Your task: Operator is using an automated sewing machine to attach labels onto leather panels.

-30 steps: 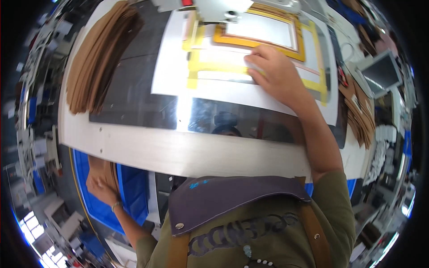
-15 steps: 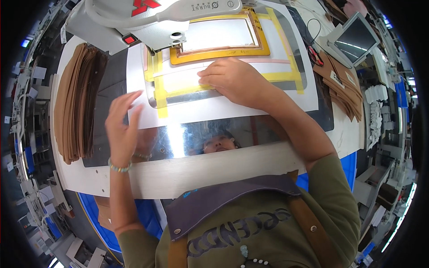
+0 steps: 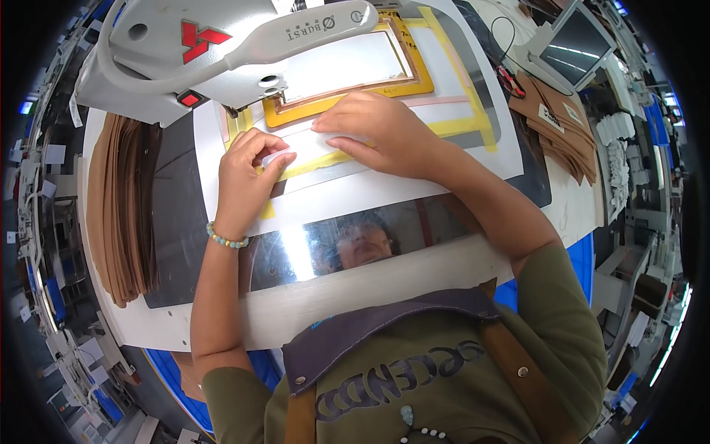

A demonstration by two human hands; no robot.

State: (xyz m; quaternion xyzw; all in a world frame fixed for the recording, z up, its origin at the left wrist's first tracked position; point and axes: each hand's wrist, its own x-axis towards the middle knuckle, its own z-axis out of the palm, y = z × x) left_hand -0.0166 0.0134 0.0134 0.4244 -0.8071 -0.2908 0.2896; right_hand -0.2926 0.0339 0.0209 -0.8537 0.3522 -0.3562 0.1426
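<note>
My left hand [image 3: 248,174] has its fingers curled on a small white piece [image 3: 274,157] at the left of the white taped sheet [image 3: 473,166]. My right hand [image 3: 381,137] rests beside it on the sheet, thumb and fingers bent toward each other; what lies between them is hard to make out. Just above my hands is a yellow rectangular frame [image 3: 418,78] with a white middle. Yellow tape strips [image 3: 466,123] run across the sheet. A machine head [image 3: 155,74] with a red switch overhangs the upper left, and a shiny metal strip [image 3: 277,266] lies below my wrists.
A stack of brown pieces [image 3: 118,207] stands at the left, more brown pieces [image 3: 555,133] at the right beside red-handled scissors [image 3: 509,83] and a small screen [image 3: 569,48]. Blue bins [image 3: 170,381] sit below the table's front edge. Other workstations line the picture's rim.
My left hand has come up from the blue bin onto the sheet beside my right hand, which has moved slightly. The view has shifted, showing more of the machine head.
</note>
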